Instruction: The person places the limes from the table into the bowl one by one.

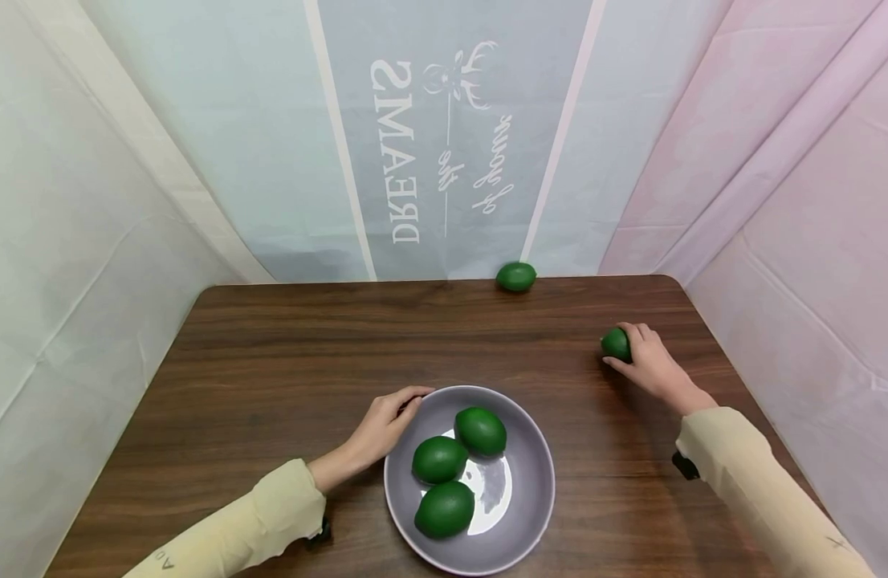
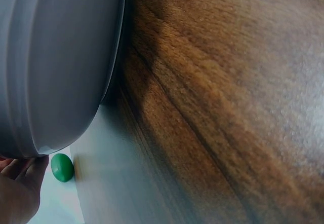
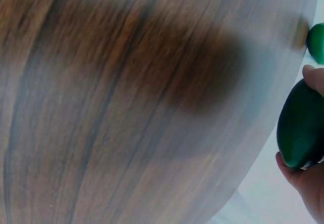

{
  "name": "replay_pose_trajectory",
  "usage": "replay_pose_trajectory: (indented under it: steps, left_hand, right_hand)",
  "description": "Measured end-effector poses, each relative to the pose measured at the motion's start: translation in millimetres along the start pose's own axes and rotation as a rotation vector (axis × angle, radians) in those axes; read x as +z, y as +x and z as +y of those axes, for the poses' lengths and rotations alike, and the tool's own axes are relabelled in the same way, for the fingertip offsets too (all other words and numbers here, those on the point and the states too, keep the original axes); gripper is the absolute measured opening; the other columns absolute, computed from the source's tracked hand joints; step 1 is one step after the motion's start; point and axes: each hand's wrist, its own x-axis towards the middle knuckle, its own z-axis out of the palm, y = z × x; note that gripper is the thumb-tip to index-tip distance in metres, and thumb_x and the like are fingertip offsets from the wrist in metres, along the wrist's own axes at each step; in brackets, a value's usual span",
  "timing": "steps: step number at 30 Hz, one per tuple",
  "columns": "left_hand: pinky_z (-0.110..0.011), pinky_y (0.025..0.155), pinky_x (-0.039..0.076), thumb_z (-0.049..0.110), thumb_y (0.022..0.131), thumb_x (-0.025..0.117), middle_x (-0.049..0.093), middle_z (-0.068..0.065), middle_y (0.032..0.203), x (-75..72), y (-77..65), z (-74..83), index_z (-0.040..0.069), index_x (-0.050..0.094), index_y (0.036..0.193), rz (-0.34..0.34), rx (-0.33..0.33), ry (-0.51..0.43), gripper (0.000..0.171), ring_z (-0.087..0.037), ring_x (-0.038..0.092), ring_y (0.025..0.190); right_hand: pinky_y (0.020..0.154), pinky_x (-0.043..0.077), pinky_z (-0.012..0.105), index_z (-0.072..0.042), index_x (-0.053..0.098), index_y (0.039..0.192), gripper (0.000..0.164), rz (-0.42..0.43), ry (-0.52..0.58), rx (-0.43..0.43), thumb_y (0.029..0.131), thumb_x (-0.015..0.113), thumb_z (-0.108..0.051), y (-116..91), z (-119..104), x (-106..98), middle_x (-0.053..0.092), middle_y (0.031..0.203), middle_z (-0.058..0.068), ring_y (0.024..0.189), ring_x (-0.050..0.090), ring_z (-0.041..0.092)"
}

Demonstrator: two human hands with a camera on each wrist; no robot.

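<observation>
My right hand (image 1: 653, 365) grips a green lime (image 1: 616, 344) at the right side of the table, thumb and fingers on either side of it. In the right wrist view the held lime (image 3: 301, 125) shows between thumb and fingertips, with a dark shadow on the wood. My left hand (image 1: 382, 424) rests against the upper left rim of a grey bowl (image 1: 534, 482), its fingers fairly straight along the edge. In the left wrist view those fingers (image 2: 33, 173) touch the bowl's outer wall (image 2: 66, 67). Three limes (image 1: 480, 431) lie inside the bowl.
Another lime (image 1: 516, 276) lies at the table's far edge, against the printed grey-blue cloth (image 1: 444, 185). The dark wood table (image 1: 307, 345) is bordered by pale hanging cloth (image 1: 75, 265) on the left and right.
</observation>
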Motion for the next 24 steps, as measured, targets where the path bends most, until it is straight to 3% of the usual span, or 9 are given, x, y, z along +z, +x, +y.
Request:
replay_pose_trajectory:
  steps: [24]
  left_hand:
    - [-0.03,0.082,0.048,0.013,0.096,0.047,0.065,0.0,0.109,-0.4,0.3,0.2,0.012,0.064,0.112,0.002,0.0,-0.003,0.024,-0.012,0.059,0.101]
  right_hand:
    - [0.077,0.042,0.053,0.007,0.037,0.129,0.064,0.011,-0.017,-0.148,0.082,0.068,-0.023,-1.9,-44.5,-6.7,0.043,0.113,0.026,0.1,0.044,0.04]
